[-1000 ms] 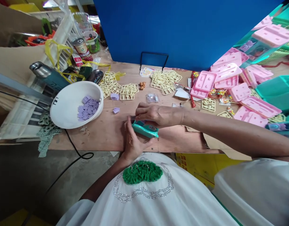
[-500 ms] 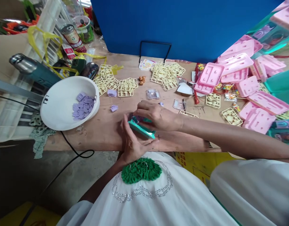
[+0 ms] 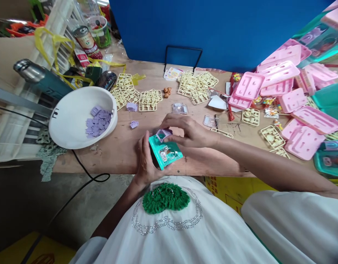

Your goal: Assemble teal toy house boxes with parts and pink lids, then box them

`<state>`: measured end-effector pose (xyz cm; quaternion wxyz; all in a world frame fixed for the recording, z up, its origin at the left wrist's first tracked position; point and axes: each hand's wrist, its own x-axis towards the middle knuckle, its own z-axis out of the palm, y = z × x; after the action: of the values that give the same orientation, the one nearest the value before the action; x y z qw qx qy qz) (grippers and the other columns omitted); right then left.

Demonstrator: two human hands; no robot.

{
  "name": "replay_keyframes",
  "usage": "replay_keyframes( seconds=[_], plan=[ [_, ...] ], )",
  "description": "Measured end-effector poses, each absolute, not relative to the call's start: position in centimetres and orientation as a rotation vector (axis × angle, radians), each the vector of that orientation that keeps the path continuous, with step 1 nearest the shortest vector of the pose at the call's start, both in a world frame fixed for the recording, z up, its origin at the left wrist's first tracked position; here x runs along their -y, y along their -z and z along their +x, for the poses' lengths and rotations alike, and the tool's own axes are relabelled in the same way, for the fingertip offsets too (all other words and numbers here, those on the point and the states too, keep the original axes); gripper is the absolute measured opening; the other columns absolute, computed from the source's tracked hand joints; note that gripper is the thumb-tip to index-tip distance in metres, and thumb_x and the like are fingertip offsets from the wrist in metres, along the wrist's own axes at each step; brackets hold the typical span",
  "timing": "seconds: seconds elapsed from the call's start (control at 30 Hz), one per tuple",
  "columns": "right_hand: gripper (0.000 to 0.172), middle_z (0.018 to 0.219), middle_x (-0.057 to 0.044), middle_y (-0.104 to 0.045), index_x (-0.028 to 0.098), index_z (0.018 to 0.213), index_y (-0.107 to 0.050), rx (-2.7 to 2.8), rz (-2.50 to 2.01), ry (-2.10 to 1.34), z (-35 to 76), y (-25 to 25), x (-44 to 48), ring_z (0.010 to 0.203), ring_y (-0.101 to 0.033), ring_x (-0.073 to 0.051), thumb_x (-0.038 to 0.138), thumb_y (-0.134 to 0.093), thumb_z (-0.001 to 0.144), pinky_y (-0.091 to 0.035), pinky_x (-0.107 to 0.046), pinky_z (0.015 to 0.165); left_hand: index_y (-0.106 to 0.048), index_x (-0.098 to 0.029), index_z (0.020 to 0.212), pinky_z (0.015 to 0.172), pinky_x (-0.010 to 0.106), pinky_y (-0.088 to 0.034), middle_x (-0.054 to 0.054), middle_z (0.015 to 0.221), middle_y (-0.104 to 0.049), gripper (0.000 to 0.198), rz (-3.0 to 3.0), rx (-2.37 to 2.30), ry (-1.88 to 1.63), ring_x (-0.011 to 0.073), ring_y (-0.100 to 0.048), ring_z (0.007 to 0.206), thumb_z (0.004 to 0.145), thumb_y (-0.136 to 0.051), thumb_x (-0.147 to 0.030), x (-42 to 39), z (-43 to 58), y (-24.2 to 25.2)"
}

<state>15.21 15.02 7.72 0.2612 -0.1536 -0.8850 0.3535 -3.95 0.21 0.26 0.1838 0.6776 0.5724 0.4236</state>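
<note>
A teal plastic toy box (image 3: 155, 147) with a clear window in its face is held over the table's front edge. My left hand (image 3: 146, 157) wraps round its left side and underside, fingers closed on it. At the box's upper edge my right hand (image 3: 186, 130) pinches a lilac plastic piece (image 3: 163, 135) between thumb and fingers. That piece touches the box; whether it is fixed there I cannot tell. Two loose lilac parts, one a small piece (image 3: 134, 124), lie left of my hands. Beyond them rests a clear plastic cover (image 3: 180, 108).
A white bowl (image 3: 60, 121) of lilac parts stands at left beside a thermos flask (image 3: 42, 79). Cream plastic part frames (image 3: 148, 99) lie along the back. Pink trays (image 3: 306, 141) pile up at right. A blue panel (image 3: 213, 33) with a black wire stand closes off the rear.
The teal box has turned so that its windowed face shows upward. My right hand has shifted slightly and opened up around the lilac piece, which is now visible.
</note>
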Motion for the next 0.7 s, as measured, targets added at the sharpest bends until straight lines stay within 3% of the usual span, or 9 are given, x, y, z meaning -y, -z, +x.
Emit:
replay_keyframes(
  seconds=[0.47, 0.7],
  plan=[
    [0.026, 0.098, -0.012, -0.067, 0.010, 0.110, -0.072, 2.635, -0.372, -0.978, 14.0, -8.5, -16.1, 0.092, -0.061, -0.023, 0.033, -0.063, 0.101, -0.048, -0.035, 0.082, -0.014, -0.013, 0.167, 0.118, 0.060, -0.044, 0.027, 0.155, -0.042, 0.126, 1.972, -1.634, -1.190, 0.0435, -0.046, 0.143, 0.075, -0.084, -0.061, -0.3, -3.8, -0.2],
    [0.022, 0.102, -0.014, -0.064, 0.011, 0.113, -0.069, 2.625, -0.422, -0.733, 13.6, -8.1, -14.1, 0.094, -0.055, -0.026, 0.025, -0.057, 0.101, -0.046, -0.040, 0.085, -0.019, -0.011, 0.165, 0.117, 0.058, -0.046, 0.028, 0.152, -0.044, 0.119, 1.969, -1.634, -1.250, 0.0424, -0.049, 0.141, 0.077, -0.082, -0.061, -0.3, -3.4, -0.2]
  ],
)
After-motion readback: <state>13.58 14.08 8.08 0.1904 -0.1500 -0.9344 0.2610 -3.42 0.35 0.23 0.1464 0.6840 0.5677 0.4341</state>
